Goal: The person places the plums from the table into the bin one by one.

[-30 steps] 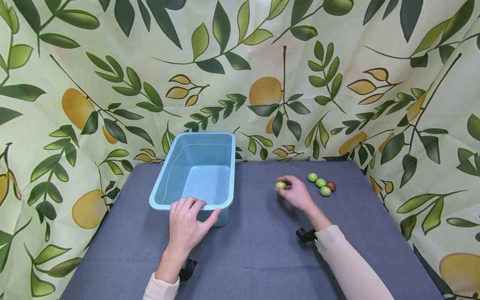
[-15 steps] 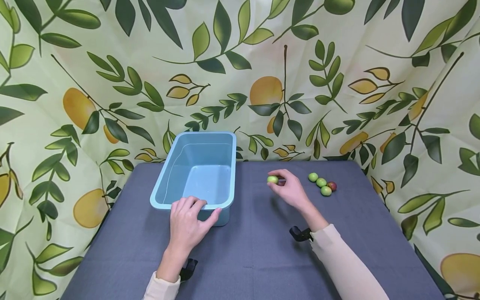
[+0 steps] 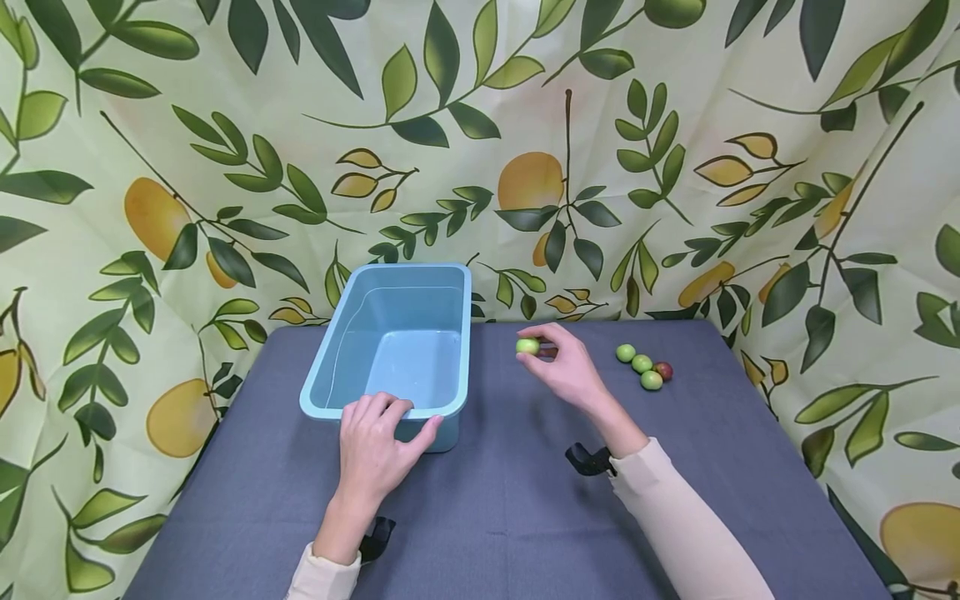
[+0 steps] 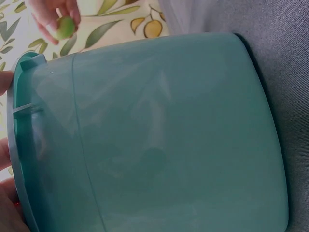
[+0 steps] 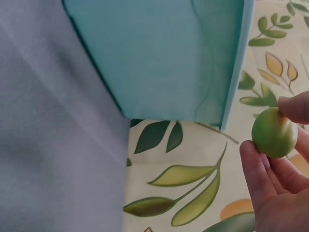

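Note:
My right hand [image 3: 567, 367] pinches a small, smooth, plum-like green fruit [image 3: 527, 346] between thumb and fingertips, raised above the table to the right of the bin. In the right wrist view the green fruit [image 5: 274, 133] shows whole, thumb above and fingers below. My left hand [image 3: 377, 454] grips the near rim of a light blue plastic bin [image 3: 463, 350], fingers over the edge and thumb outside. Only parts of those fingers show at the left wrist view's left edge, by the bin's wall [image 4: 169, 135]. No fruit shows on the bin's floor.
Right of my right hand, several more small fruits lie in a cluster on the dark blue tablecloth [image 3: 510, 500]: green fruits [image 3: 641, 363] and one dark red fruit [image 3: 663, 371]. A leaf-and-fruit patterned cloth [image 3: 450, 192] hangs behind and at both sides of the table.
My right hand has carried the green fruit leftward, up and away from the cluster, toward the bin. My left hand and the bin have stayed in place.

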The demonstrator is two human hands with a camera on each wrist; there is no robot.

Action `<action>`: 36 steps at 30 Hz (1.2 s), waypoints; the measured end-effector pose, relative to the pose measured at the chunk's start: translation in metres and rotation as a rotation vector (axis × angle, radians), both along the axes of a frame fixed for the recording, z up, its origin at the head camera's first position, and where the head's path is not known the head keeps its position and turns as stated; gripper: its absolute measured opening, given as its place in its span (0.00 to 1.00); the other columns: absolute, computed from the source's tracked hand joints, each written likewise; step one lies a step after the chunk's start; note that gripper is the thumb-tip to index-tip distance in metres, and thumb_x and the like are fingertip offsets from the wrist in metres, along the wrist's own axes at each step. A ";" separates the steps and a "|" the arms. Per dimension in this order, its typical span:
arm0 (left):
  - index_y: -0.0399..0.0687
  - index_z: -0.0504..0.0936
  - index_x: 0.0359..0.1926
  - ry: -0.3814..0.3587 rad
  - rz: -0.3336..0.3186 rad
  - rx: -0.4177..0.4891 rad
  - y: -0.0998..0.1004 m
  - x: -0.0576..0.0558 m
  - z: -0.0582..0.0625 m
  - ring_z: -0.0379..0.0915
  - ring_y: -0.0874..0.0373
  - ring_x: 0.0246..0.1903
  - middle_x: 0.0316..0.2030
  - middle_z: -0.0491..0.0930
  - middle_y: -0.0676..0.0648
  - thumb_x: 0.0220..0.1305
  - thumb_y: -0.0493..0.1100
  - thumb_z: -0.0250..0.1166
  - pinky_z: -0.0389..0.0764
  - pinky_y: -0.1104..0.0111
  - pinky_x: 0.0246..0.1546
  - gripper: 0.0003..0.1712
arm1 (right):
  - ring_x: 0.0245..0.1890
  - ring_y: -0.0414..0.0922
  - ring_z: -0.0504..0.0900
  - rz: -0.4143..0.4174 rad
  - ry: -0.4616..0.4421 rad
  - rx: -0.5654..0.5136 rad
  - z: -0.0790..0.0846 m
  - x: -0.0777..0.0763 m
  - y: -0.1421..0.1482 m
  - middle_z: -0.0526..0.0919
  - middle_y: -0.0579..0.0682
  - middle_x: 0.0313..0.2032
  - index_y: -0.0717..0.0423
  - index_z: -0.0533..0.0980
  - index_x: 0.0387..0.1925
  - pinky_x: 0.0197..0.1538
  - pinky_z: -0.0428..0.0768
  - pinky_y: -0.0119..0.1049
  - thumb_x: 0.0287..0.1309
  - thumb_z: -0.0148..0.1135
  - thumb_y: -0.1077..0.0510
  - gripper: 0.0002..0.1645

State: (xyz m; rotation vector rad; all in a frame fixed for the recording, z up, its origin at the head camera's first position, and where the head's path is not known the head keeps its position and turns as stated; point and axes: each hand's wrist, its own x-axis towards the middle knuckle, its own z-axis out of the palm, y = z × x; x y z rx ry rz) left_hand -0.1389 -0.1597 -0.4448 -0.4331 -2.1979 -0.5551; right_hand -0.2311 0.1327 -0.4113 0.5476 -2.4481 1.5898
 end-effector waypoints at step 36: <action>0.46 0.84 0.26 -0.002 -0.005 -0.018 -0.001 0.000 0.001 0.70 0.47 0.27 0.26 0.76 0.49 0.60 0.66 0.64 0.69 0.53 0.34 0.27 | 0.45 0.47 0.80 0.155 0.100 -0.003 0.040 -0.006 -0.058 0.81 0.53 0.46 0.62 0.82 0.52 0.55 0.82 0.47 0.59 0.69 0.63 0.18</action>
